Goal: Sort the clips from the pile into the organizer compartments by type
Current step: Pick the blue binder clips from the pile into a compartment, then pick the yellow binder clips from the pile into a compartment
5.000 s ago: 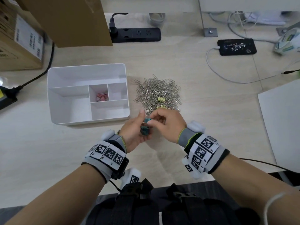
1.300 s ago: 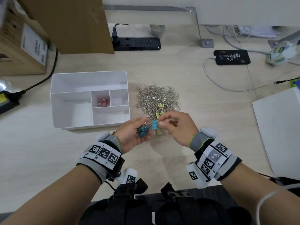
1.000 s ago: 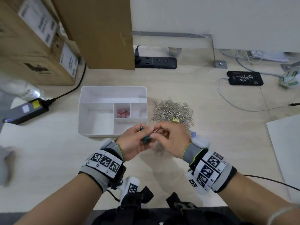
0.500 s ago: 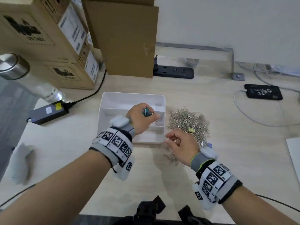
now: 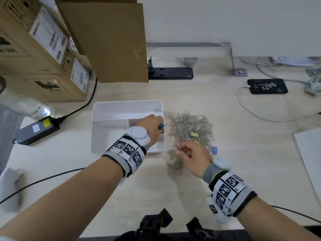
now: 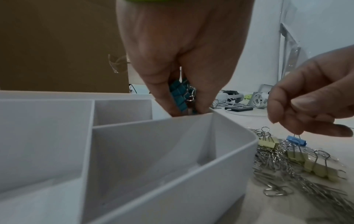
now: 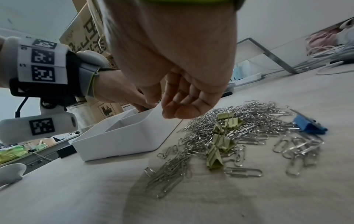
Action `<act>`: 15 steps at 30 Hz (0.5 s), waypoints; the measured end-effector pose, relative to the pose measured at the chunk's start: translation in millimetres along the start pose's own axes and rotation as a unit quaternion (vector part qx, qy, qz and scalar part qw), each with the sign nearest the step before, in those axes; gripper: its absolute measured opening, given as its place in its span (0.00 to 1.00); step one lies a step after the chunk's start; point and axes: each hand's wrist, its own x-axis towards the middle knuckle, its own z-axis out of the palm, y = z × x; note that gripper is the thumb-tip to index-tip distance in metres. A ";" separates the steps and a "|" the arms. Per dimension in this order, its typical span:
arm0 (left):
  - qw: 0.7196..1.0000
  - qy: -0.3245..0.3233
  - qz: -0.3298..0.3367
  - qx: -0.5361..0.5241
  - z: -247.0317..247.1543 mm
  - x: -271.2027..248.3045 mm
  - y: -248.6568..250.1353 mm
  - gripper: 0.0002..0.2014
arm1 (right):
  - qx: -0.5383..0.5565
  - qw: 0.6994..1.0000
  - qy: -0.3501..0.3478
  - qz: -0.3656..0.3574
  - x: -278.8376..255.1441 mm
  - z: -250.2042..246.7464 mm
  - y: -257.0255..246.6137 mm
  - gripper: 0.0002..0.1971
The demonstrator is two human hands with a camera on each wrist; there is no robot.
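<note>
A white organizer (image 5: 104, 108) with several compartments stands left of a pile of silver paper clips (image 5: 189, 126). My left hand (image 5: 160, 126) pinches a bunch of teal binder clips (image 6: 178, 95) and lowers them into the small compartment at the organizer's right edge (image 6: 229, 131). My right hand (image 5: 178, 150) hovers over the pile's near edge, its fingers (image 7: 178, 112) loosely curled with nothing seen in them. Yellow binder clips (image 7: 228, 121) lie on the pile. One blue binder clip (image 7: 308, 125) lies at its right side. The left hand hides the neighbouring small compartment.
Cardboard boxes (image 5: 43, 49) and a brown board stand behind the organizer. A black power strip (image 5: 171, 73) and a phone (image 5: 267, 86) on a cable lie at the back. A power adapter (image 5: 36, 130) and a bottle (image 5: 33, 108) are on the left, a white sheet (image 5: 311, 153) on the right.
My left hand has carried the teal binder clips from in front of the pile to the organizer's right compartment. My right hand has let go of them and stayed by the pile.
</note>
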 end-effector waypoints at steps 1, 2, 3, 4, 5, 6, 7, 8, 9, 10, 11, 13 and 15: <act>1.000 0.003 0.001 -0.001 1.0 -0.8 0.1 0.12 | 0.006 1.000 -0.002 0.000 -0.4 -0.6 1.7 0.04; 1.000 0.006 0.002 0.000 1.8 -1.9 0.5 0.12 | 0.011 1.000 -0.002 0.001 -0.8 -1.2 3.0 0.04; 1.000 0.008 0.002 0.001 2.5 -2.8 0.9 0.12 | 0.016 1.000 -0.002 0.003 -1.0 -1.4 4.6 0.04; 1.000 0.009 0.001 0.002 2.2 -3.6 0.9 0.12 | 0.021 1.000 0.000 0.004 -1.3 -1.8 5.4 0.04; 1.000 0.010 0.000 0.002 2.0 -4.2 0.1 0.12 | 0.024 1.000 0.002 0.007 -0.5 -1.6 6.6 0.04; 1.000 0.009 0.000 0.000 1.3 -4.6 -0.3 0.12 | 0.026 1.000 0.004 0.008 -0.3 -1.9 7.1 0.04; 1.000 0.008 0.000 0.001 0.5 -5.2 -0.2 0.13 | 0.026 1.000 0.007 0.010 0.1 -2.4 7.4 0.04; 1.000 0.006 -0.001 0.004 -0.5 -5.8 0.0 0.13 | 0.025 1.000 0.010 0.010 0.3 -3.1 7.8 0.04; 1.000 0.006 -0.003 0.006 -0.8 -6.3 0.0 0.13 | 0.022 1.000 0.014 0.011 0.8 -4.1 8.0 0.04; 1.000 0.006 -0.003 0.003 -1.2 -6.5 -0.1 0.14 | 0.021 1.000 0.018 0.011 0.7 -5.5 8.0 0.04; 1.000 0.005 -0.004 -0.001 -1.0 -6.7 -0.9 0.15 | 0.020 0.999 0.021 0.012 0.3 -6.7 7.8 0.04; 1.000 0.004 -0.001 0.000 -0.5 -7.7 -3.0 0.16 | 0.024 0.999 0.023 0.009 -1.2 -9.0 7.3 0.03; 1.000 0.010 0.003 0.014 0.5 -9.4 -6.2 0.17 | 0.029 0.999 0.024 0.003 -1.9 -10.2 8.4 0.02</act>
